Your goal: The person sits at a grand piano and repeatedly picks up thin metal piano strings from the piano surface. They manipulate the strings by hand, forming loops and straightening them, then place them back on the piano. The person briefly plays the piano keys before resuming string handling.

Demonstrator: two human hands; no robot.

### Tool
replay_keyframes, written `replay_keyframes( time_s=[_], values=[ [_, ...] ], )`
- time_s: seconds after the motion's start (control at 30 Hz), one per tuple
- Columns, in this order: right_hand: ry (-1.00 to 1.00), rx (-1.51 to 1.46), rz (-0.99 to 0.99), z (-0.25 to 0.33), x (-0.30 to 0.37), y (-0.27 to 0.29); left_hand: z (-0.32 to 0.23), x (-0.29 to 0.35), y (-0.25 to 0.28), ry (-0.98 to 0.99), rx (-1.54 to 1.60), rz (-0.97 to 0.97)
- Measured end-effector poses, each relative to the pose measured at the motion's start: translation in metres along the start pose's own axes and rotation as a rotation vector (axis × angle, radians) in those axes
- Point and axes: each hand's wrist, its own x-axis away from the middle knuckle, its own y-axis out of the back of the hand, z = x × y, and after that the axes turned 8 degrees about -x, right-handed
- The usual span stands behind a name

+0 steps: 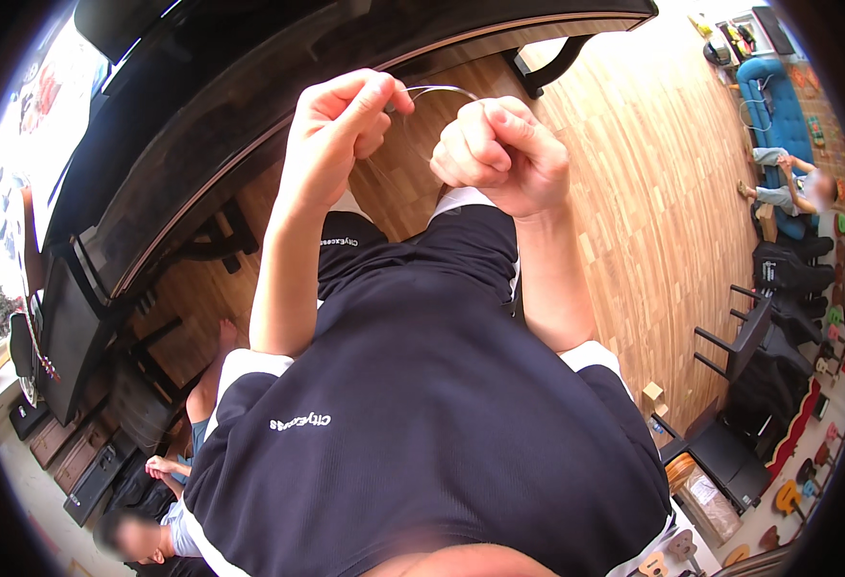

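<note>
A thin silvery wire [447, 89] arcs between my two raised hands, above my lap. My left hand [341, 125] is closed in a pinch, thumb against forefinger, with one end of the wire at its fingertips. Beside those fingertips shows a small greyish bit, too small to name. My right hand [507, 154] is curled into a fist, and the wire runs in behind its knuckles. A fainter curve of the same wire hangs between the hands over the floor. How the right fingers grip it is hidden.
A long black piano-like body [201, 106] stands close in front and to the left. The wooden floor [634, 192] stretches right. One person [797, 188] sits by a blue sofa [773, 106]; another person [168, 529] is at lower left. A dark chair [745, 332] and small guitars [790, 495] are at right.
</note>
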Motion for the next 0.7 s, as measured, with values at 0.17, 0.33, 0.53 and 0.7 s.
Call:
replay_keyframes(
  time_s=[0.17, 0.33, 0.53, 0.7],
  values=[
    [0.079, 0.134, -0.102, 0.004, 0.003, -0.003, 0.022, -0.004, 0.001, -0.264, -0.393, -0.313],
    [0.156, 0.591, -0.186, -0.004, 0.0, -0.01, 0.031, -0.004, -0.005, -0.383, -0.84, -0.336],
    [0.291, 1.041, -0.273, -0.019, -0.014, -0.014, 0.014, 0.015, -0.02, -0.258, -0.873, 0.081],
    [0.316, 1.474, -0.333, -0.016, -0.011, -0.005, 0.005, 0.02, -0.018, -0.36, -0.937, 0.146]
  ],
)
